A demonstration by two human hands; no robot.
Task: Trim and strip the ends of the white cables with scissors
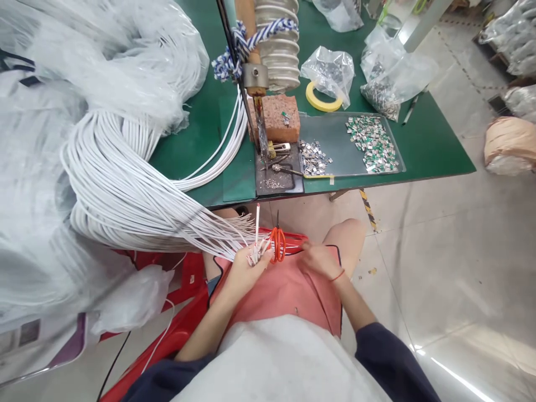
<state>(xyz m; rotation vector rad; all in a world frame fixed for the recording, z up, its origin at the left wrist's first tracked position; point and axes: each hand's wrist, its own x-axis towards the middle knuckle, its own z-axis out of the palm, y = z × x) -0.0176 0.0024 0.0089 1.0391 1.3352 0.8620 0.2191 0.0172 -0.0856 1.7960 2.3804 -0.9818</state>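
Note:
My left hand is shut on the stripped ends of a bundle of white cables, which sweeps up to the left from a large coil. A single white cable end sticks upward from that grip. Orange-handled scissors stand upright just to the right of my left hand, over my lap, with the dark blades pointing up. My right hand is close to the scissors' handles, its fingers curled forward near a few loose cable ends. Whether it grips anything is hidden.
Beyond my knees stands a green workbench holding a metal tray of small metal clips, a brick, a small press tool, yellow tape and clear bags of clips. Bagged white cable fills the left side.

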